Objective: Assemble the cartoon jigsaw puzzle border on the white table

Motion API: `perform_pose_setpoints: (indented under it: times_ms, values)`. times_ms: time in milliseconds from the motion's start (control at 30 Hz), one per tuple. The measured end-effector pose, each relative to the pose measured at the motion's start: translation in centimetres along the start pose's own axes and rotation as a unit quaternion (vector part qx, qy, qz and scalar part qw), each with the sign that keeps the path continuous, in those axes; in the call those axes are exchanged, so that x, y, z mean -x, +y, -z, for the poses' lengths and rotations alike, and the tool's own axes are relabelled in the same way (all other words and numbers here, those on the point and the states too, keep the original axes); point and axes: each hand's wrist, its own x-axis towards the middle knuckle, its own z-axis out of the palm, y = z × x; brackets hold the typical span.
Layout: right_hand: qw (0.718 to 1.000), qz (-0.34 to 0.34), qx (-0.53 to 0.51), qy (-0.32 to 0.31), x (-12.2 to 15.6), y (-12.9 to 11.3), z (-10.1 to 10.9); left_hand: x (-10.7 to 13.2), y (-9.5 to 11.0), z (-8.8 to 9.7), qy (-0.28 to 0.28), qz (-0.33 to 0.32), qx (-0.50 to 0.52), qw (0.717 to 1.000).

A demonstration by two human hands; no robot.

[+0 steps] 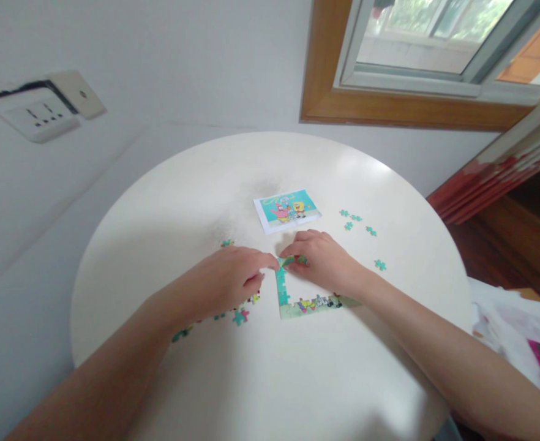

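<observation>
A partly joined jigsaw puzzle border [283,293] lies on the round white table [215,392], with a teal left side and a bottom row with cartoon figures. At its top left corner, the stretched index finger of my left hand [240,275] touches the edge; the thumb is apart from it and nothing shows between them. My right hand [320,260] pinches a green puzzle piece [288,261] at the same corner, its fingers bent over the top side. Part of the border is hidden under the right hand and wrist.
Behind the hands lies a reference picture card [285,210]. Several loose teal pieces [380,264] are scattered at the right. More loose pieces [240,316] lie beside and under my left forearm. A wall socket [38,114] and a window [417,55] are beyond the table.
</observation>
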Motion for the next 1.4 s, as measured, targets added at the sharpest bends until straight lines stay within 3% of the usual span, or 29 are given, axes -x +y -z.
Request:
perform_pose_setpoints:
  times_ms: [367, 567, 833, 1400]
  values:
    - [1.0, 0.001, -0.021, -0.001, 0.1, 0.1, 0.0, 0.1, 0.0, 0.3, -0.019, 0.003, -0.005, 1.0]
    - [0.998, 0.05, -0.039, 0.021, 0.9, -0.1, 0.8, -0.1, 0.5, 0.5, -0.032, 0.018, 0.004, 0.999]
    - [0.998, 0.057, 0.022, -0.028, 1.7, -0.9, 1.2, 0.0, 0.4, 0.7, -0.038, 0.011, 0.0, 0.999]
    - [0.995, 0.055, 0.034, -0.078, 2.5, -0.8, 1.6, -0.1, 0.1, 0.4, -0.037, 0.004, 0.002, 0.999]
